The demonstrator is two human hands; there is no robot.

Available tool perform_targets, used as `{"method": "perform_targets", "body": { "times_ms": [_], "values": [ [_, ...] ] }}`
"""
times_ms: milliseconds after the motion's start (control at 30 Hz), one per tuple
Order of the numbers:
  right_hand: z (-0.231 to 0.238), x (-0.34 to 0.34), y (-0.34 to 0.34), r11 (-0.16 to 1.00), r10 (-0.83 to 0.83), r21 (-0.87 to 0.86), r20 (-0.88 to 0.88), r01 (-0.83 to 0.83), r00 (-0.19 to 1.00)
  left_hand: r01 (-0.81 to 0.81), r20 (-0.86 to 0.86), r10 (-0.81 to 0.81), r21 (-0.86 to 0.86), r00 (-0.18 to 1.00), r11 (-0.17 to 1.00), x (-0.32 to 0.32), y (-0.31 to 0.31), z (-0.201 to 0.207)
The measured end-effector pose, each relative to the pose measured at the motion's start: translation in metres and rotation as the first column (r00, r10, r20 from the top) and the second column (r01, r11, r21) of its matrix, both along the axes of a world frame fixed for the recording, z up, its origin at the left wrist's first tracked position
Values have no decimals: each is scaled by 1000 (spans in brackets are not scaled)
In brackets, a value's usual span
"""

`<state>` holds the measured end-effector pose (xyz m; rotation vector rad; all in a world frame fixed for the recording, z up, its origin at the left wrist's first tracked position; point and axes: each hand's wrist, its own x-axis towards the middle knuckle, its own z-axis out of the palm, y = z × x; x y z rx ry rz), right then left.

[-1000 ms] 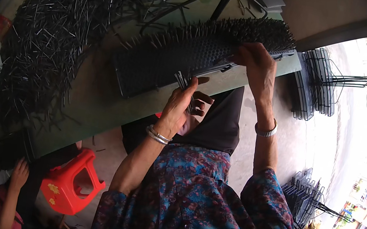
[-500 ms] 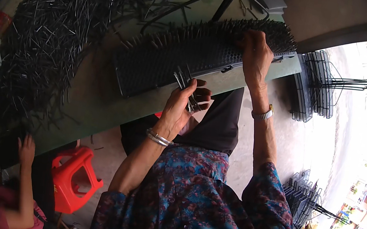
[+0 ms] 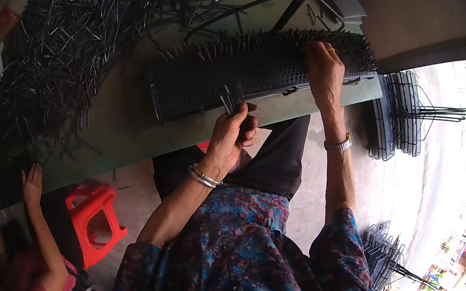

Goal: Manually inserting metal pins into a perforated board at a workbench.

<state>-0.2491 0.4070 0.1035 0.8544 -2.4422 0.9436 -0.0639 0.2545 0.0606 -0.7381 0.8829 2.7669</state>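
A long black panel with a honeycomb pattern of holes (image 3: 193, 91) lies slantwise on the table before me. Many short dark strips (image 3: 260, 42) stand upright in its far side, like bristles. My left hand (image 3: 231, 136) is closed round a small bundle of thin dark strips (image 3: 232, 100), their ends poking up past the thumb at the panel's near edge. Over the panel's right part, my right hand (image 3: 326, 75) is bent down with its fingers pressed together among the standing strips. Whatever its fingertips pinch is hidden.
A big heap of loose dark strips (image 3: 73, 43) covers the left of the green table (image 3: 118, 149). Behind the panel stands a black metal frame (image 3: 292, 10). Another person's hand (image 3: 33, 183) is at the lower left, near a red stool (image 3: 94, 224). Wire racks (image 3: 400, 113) stand right.
My left fingers have curled in more tightly round the bundle. The right hand stays at nearly the same place on the panel. The other person's arm has shifted, and the view has moved slightly.
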Motion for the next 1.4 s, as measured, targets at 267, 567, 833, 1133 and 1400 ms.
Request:
{"method": "perform_targets", "body": {
  "times_ms": [267, 567, 833, 1133, 1400],
  "values": [
    [0, 6, -5, 953, -210, 188, -163, 240, 964, 8, -2, -8, 36, 1000, 999, -2, 4, 8],
    [16, 70, -19, 942, 333, -279, 725, -185, 603, 108, -7, -108, -17, 994, 994, -2, 6, 15],
    [16, 66, -10, 943, 329, -264, 825, -201, 460, 174, 25, -173, -79, 985, 982, 3, 2, 22],
    [23, 72, -6, 949, 315, -279, 845, -145, 433, 257, -53, -266, -136, 962, 957, 2, -6, 29],
    [29, 75, 0, 925, 373, -371, 844, -82, 386, 370, -1, -385, -271, 923, 889, -2, -8, 34]
  ]
}}
